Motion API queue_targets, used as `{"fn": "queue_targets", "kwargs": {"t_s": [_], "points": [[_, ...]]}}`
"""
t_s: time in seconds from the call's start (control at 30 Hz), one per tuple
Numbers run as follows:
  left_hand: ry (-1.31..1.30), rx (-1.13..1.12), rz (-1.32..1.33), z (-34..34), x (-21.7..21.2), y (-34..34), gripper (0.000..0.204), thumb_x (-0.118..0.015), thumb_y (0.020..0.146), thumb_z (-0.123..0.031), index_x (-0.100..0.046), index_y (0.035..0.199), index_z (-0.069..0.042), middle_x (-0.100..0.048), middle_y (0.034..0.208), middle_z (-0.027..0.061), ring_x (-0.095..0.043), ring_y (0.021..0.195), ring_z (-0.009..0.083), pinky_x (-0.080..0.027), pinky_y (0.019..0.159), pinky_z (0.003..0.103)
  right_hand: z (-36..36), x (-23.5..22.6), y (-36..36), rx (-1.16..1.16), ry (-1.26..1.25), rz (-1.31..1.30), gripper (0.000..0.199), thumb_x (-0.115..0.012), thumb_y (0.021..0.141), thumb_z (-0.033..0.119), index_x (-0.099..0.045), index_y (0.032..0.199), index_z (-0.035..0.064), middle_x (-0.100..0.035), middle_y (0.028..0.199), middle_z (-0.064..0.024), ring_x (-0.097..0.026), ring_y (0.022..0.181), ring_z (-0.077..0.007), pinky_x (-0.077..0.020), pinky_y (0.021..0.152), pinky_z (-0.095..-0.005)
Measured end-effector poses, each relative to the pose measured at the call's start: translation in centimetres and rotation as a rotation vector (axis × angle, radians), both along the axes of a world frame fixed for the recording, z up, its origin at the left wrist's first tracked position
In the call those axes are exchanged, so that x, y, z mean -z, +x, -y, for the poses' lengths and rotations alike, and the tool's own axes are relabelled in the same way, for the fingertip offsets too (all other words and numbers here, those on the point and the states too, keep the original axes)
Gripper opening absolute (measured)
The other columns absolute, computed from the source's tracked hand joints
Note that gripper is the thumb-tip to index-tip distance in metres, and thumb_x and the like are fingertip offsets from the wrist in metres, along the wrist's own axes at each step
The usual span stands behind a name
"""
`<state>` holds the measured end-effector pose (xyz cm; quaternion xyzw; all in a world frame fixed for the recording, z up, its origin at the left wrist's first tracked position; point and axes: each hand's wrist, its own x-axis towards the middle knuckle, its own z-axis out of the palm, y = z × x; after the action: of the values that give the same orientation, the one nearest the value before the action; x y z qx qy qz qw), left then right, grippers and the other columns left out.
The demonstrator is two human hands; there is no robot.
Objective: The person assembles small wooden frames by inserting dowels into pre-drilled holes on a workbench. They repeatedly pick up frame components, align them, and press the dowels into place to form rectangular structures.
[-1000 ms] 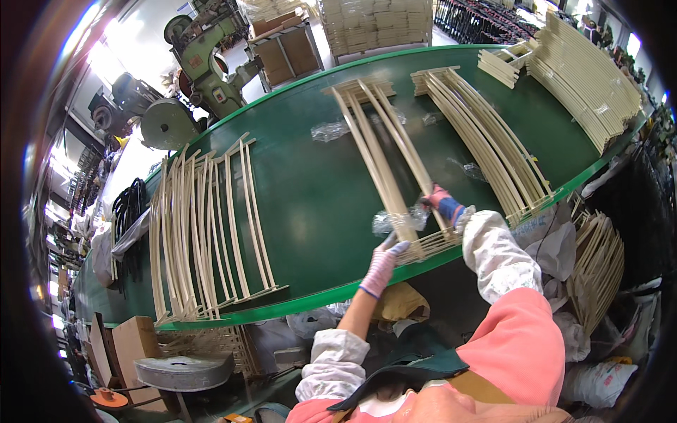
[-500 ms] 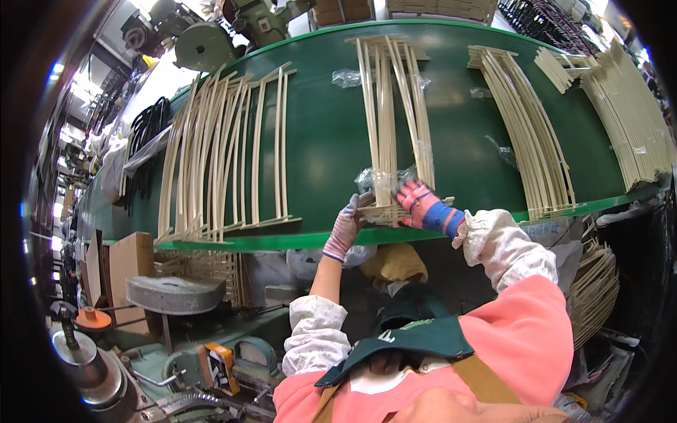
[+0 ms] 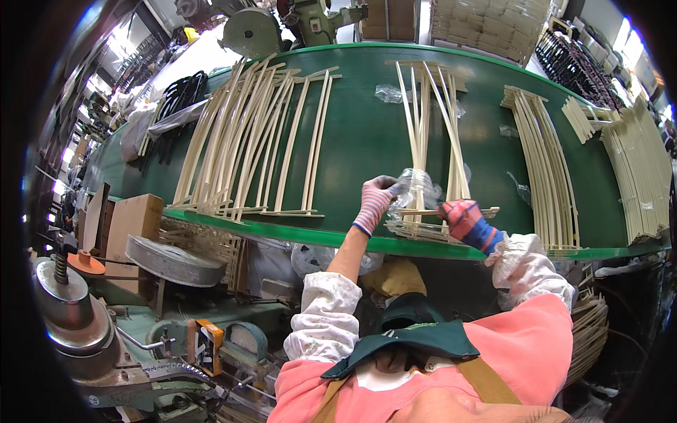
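Pinching clear plastic (image 3: 419,186), the left hand (image 3: 376,202) tends cream frames (image 3: 421,146) on the green table (image 3: 360,151): near ends wrapped, far ends splayed, seemingly partway! The right hand (image 3: 465,222) curls there, hold unclear.

Bright light, glare upper left and right, soft sheen on the green tabletop (image 3: 352,155), edges bending rimward

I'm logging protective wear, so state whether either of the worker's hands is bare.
No: the left hand wears a pink striped glove, and the right hand a pink-and-blue glove.
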<state>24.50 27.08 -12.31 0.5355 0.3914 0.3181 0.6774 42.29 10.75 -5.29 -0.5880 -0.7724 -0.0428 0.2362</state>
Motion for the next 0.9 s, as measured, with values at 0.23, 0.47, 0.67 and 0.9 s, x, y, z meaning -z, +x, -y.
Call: {"fn": "queue_targets", "kwargs": {"t_s": [0.23, 0.47, 0.67, 0.9], "points": [[0.326, 0.174, -1.108, -0.5, 7.2, -4.0, 0.087, -0.073, 0.066, -0.045, -0.036, 0.137, -0.011, -0.043, 0.134, 0.0228, -0.045, 0.121, 0.0337, -0.039, 0.098, 0.041, -1.6, -9.8, 4.7, -0.081, 0.758, -0.095, 0.018, -0.057, 0.061, -0.002, -0.061, 0.078, 0.0057, -0.058, 0.067, -0.0097, -0.060, 0.060, -0.0290, -0.0481, 0.054, -0.0344], [0.511, -0.374, -0.990, 1.3, 1.0, -6.8, 0.068, -0.066, 0.066, -0.027, -0.045, 0.130, -0.022, -0.042, 0.130, 0.0157, -0.044, 0.115, 0.0344, -0.038, 0.095, 0.046, -0.3, -23.3, 15.0, 0.136, 0.716, -0.630, 0.022, -0.061, 0.088, 0.014, -0.064, 0.107, 0.0036, -0.064, 0.074, 0.0001, -0.055, 0.056, -0.0067, -0.0417, 0.048, -0.0208], [1.363, -0.574, -0.505, 9.4, -15.2, -2.6, 0.072, -0.060, 0.077, -0.030, -0.033, 0.138, -0.004, -0.029, 0.144, 0.0178, -0.031, 0.129, 0.0327, -0.020, 0.103, 0.048, 11.7, -31.1, 16.8, 0.355, 0.406, -0.512, 0.028, -0.054, 0.091, 0.021, -0.059, 0.112, 0.0036, -0.060, 0.075, -0.0022, -0.050, 0.053, -0.0055, -0.0324, 0.042, -0.0179], [1.505, -0.551, -0.390, 22.1, -24.4, -5.7, 0.072, -0.054, 0.078, -0.038, -0.032, 0.133, 0.003, -0.023, 0.143, 0.0289, -0.018, 0.136, 0.0446, -0.004, 0.104, 0.063, 16.4, -33.7, 9.8, 0.209, 0.377, -0.380, 0.028, -0.054, 0.090, 0.020, -0.055, 0.113, 0.0032, -0.059, 0.081, -0.0046, -0.051, 0.055, -0.0081, -0.0365, 0.046, -0.0198]]}}
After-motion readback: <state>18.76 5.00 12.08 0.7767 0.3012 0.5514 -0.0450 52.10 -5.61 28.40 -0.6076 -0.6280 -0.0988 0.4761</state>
